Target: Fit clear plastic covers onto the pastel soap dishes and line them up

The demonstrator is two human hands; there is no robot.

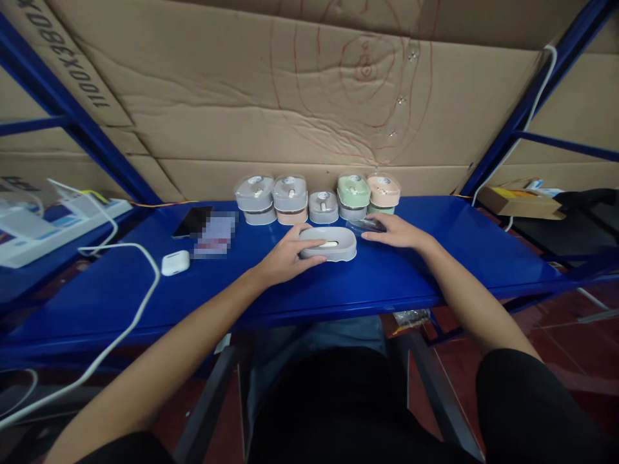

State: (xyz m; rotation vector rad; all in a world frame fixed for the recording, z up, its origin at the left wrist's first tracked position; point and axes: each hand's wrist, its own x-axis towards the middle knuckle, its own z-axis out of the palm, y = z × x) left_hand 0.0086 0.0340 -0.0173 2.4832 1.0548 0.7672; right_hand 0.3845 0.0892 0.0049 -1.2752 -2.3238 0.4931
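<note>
- One grey dish (344,251) sits on the blue table (207,290), in front of the person, between the two hands and nearer the left.
- Its long axis runs left to right, roughly along the table's front edge; both ends are rounded, so I cannot tell a front from a back. It looks upright, hollow side up.
- A slim white piece (333,244) lies inside, lengthwise with the dish.
- The left hand (285,256) grips the dish's left end, fingers reaching over into the hollow, thumb along the near side. One fingertip is at the white piece.
- The right hand (399,232) is beyond the dish's right end, apart from it, closed on the right end of a clear lid (360,225).
- That lid points leftward from the fingers, its long axis also roughly left to right, just behind the dish's right end. Whether the two touch, I cannot tell.
- Five sets of lidded containers (323,207) stand in a row behind: four stacked in pairs, the middle one single.
- Off to the left lie a white case (175,263) and a dark phone (192,222).
</note>
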